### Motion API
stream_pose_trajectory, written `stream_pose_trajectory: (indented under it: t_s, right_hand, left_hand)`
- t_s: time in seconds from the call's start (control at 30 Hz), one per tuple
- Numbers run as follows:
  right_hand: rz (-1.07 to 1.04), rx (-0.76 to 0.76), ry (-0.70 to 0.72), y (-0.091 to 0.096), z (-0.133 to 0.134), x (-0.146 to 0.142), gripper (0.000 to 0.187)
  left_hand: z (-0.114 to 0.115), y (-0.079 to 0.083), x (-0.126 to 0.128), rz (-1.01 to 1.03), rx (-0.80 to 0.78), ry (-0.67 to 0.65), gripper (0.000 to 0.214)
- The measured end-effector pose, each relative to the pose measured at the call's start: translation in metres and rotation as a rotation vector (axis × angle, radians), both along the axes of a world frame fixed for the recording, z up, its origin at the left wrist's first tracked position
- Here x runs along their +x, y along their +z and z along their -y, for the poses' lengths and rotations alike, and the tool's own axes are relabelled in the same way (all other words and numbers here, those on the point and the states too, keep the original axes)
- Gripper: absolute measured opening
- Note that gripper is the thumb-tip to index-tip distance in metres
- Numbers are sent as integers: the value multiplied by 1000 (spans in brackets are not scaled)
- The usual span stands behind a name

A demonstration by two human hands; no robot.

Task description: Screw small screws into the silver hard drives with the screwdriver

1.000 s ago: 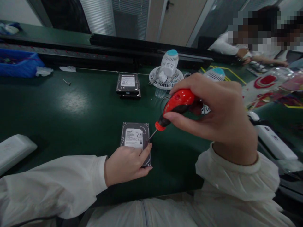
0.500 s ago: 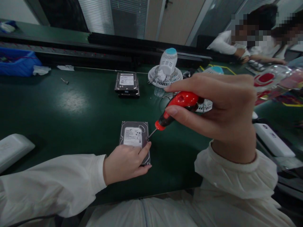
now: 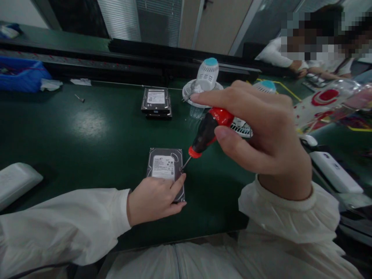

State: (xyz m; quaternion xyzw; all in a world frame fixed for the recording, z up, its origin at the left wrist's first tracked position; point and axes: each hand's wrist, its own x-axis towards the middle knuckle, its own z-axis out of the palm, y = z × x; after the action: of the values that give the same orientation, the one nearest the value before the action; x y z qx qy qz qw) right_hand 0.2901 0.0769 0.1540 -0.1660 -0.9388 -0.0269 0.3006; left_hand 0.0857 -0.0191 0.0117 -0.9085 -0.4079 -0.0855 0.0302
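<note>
A hard drive [image 3: 163,166] with a white label lies flat on the green table. My left hand [image 3: 157,199] rests across its lower part and holds it, fingers reaching to the right edge. In my right hand [image 3: 258,128] is a red and black screwdriver [image 3: 207,130], gripped by the handle, with the index finger stretched out over it. The screwdriver slants down to the left, and its tip meets the drive's right edge near my left index fingertip. Whether the tip sits in a screw is too small to tell.
Stacked hard drives [image 3: 156,101] stand farther back. Right of them are a white fan [image 3: 207,79] and a clear bottle [image 3: 325,102] with red print. A blue bin [image 3: 23,75] is at left, a small screw-like part [image 3: 79,98] near it. Two people [image 3: 308,54] sit far right.
My right hand has turned the screwdriver handle and shifted its fingers. The handle leans a little more upright now. My left hand and the drive stay put.
</note>
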Motion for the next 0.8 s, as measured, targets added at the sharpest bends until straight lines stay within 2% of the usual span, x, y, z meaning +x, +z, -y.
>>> stream_pose_trajectory:
  t_s: [0.13, 0.3, 0.5, 0.7, 0.8]
  right_hand:
    - [-72, 66, -100, -1, -1, 2, 29]
    - [21, 17, 28, 3, -4, 4, 33]
    - [-54, 83, -81, 1, -1, 2, 30]
    - [55, 39, 85, 3, -5, 3, 36]
    - [41, 73, 28, 2, -3, 2, 34]
  left_hand:
    - [0, -1, 0, 8, 4, -3, 63]
    - [1, -2, 0, 19, 22, -13, 62]
    - [0, -1, 0, 10, 21, -9, 63]
    - [0, -2, -1, 12, 0, -7, 63]
    - [0, -2, -1, 9, 0, -3, 64]
